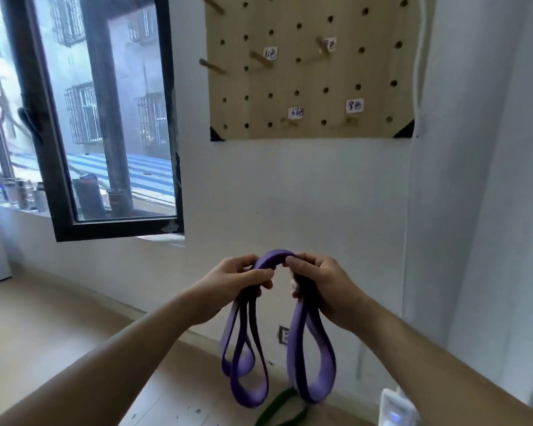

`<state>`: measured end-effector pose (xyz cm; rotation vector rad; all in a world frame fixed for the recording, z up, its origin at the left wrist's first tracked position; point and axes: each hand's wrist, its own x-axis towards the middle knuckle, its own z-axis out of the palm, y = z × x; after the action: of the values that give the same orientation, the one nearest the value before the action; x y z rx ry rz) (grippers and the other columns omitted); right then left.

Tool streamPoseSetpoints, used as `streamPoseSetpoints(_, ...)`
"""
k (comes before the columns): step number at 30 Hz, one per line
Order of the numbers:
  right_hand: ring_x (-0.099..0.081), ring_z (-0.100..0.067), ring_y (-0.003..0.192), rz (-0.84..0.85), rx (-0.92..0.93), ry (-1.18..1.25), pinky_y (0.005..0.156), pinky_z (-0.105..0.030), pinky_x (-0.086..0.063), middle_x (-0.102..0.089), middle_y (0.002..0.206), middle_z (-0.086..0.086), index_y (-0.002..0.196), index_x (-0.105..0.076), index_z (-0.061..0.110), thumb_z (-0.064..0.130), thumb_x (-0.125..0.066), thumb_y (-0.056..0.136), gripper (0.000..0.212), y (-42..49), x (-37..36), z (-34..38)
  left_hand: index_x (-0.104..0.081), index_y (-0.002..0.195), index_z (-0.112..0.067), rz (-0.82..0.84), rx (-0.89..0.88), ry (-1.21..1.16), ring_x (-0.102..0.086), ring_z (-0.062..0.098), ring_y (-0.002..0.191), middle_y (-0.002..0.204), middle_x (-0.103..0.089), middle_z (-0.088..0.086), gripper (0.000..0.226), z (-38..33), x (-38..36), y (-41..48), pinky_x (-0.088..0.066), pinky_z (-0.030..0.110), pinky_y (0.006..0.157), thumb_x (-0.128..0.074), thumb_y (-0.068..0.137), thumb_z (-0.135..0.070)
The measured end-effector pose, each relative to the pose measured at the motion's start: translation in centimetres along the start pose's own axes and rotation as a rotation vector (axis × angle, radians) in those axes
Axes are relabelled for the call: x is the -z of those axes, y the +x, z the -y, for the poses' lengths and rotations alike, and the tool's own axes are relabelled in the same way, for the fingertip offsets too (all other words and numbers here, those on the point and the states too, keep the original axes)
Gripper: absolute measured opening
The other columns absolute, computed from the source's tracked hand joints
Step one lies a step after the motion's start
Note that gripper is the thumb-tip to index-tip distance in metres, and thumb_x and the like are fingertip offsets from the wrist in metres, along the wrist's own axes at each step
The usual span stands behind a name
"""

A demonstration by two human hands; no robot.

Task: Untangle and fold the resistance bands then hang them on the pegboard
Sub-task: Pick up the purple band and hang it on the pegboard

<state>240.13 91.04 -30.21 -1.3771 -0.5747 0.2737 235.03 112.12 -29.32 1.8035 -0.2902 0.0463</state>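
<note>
A purple resistance band [299, 358] is folded into several hanging loops and arches between my two hands at chest height. My left hand [234, 284] grips the left bundle of loops, and my right hand [323, 287] grips the right bundle. Above them on the white wall hangs a wooden pegboard [311, 87] with several wooden pegs and small white labels; nothing hangs on it. A green band [282, 407] lies on the floor below the purple loops.
An open black-framed window [105, 118] is at the left, with bottles on its sill [19, 195]. A wall socket [283, 335] sits low on the wall. A white device [396, 408] with a blue light stands at the lower right. The floor is light wood.
</note>
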Motion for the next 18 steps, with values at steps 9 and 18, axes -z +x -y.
streamPoseSetpoints(9,-0.051,-0.018,0.059,-0.127,0.111,-0.077,0.063,-0.032,-0.048,-0.052,0.073,-0.004,0.103,-0.067,0.0,0.029,-0.071,0.093,0.031,4.7,0.4,11.2,-0.063,0.12,-0.018,-0.091,-0.152,-0.07,-0.066,0.022,0.08,0.087,-0.064,0.004,0.042,-5.8,0.3,4.1,-0.057,0.051,0.089,-0.08,0.082,-0.024)
streamPoseSetpoints(18,-0.05,-0.016,0.066,-0.139,0.152,-0.161,0.069,-0.033,-0.047,-0.054,0.079,-0.003,0.109,-0.069,0.0,0.03,-0.07,0.094,0.034,7.7,4.4,19.2,-0.058,0.121,-0.026,-0.231,-0.37,-0.039,-0.068,0.017,0.085,0.11,-0.068,0.008,0.023,-11.8,0.4,10.5,-0.056,0.046,0.089,-0.062,0.099,-0.021)
